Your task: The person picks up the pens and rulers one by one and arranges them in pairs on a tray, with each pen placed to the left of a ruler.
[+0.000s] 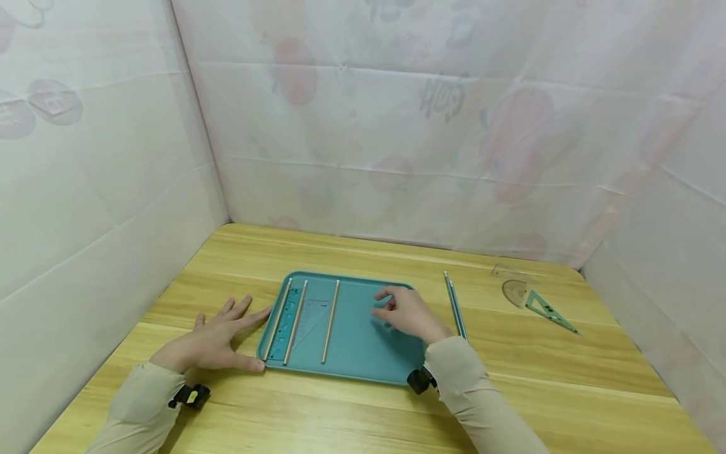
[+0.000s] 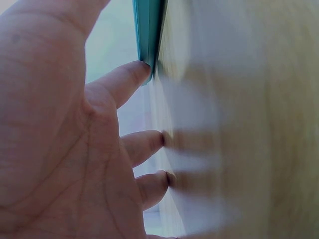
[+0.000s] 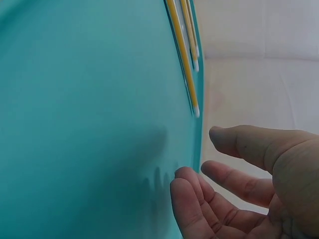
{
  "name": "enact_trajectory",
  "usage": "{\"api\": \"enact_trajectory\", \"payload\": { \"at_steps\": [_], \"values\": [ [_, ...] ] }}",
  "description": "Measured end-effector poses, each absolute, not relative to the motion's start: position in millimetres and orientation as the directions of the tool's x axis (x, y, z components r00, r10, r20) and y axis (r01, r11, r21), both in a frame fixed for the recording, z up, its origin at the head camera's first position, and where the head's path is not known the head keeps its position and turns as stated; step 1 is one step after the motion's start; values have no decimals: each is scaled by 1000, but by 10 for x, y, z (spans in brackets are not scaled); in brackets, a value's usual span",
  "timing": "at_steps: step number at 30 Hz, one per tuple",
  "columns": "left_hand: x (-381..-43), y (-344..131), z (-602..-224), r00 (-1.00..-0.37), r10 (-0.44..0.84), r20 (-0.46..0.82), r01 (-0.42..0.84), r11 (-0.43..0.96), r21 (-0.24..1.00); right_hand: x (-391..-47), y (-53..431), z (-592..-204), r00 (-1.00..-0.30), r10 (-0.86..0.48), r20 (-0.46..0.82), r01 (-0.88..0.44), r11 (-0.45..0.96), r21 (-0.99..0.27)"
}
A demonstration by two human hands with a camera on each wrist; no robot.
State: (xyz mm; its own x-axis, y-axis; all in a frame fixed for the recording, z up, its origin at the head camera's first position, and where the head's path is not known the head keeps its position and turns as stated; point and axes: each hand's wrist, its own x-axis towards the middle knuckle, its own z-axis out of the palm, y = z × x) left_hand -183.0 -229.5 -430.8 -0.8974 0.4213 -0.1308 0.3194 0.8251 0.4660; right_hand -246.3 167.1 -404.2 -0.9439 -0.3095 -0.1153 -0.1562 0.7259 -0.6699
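Note:
A teal tray (image 1: 368, 353) lies on the table. Three gold-yellow pencils lie lengthwise in its left half, the rightmost pencil (image 1: 331, 321) set apart from the others. Between the two left pencils is a blue stencil ruler (image 1: 284, 321); a clear set square (image 1: 311, 318) lies right of them. My left hand (image 1: 218, 340) has its fingers spread on the table, with thumb and forefinger at the tray's left rim. Over the tray's right part hovers my right hand (image 1: 411, 312), fingers loosely bent and holding nothing; the right wrist view shows thumb and fingers (image 3: 244, 144) apart.
Two dark blue pencils (image 1: 455, 306) lie side by side just right of the tray. Farther right are a clear protractor (image 1: 515, 293), a green triangular set square (image 1: 549, 311) and a faint clear piece (image 1: 510, 271). Pale curtains (image 1: 363, 126) enclose the wooden table.

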Motion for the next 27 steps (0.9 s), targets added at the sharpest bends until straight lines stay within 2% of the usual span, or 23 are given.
{"api": "enact_trajectory", "payload": {
  "at_steps": [9,27],
  "values": [
    [-1820,-2294,-4279,-899,418,-131,311,820,481,-2503,2002,-3935,-951,-280,-135,-124,741,-660],
    [-1816,-2318,-4291,-901,415,-127,318,830,458,-2642,2773,-3818,-969,-212,-127,-115,841,-529]
  ]
}}
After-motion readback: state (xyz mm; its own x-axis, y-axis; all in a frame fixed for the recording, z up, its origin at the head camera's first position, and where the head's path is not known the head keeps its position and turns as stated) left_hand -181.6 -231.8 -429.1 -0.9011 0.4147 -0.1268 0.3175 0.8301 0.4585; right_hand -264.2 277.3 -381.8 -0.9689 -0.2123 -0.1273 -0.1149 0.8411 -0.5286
